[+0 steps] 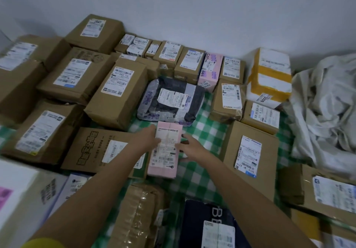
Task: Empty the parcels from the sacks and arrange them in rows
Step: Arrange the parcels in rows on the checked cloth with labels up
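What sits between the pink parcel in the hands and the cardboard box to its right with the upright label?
In the head view, only bare green-checked cloth and the right hand lie between the pink parcel and that cardboard box; no other parcel.

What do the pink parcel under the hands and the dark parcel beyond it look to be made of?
Pink parcel: seemingly matte cardboard, with straight edges and flat faces. Dark parcel: likely a glossy plastic mailer bag, wrinkled and catching light.
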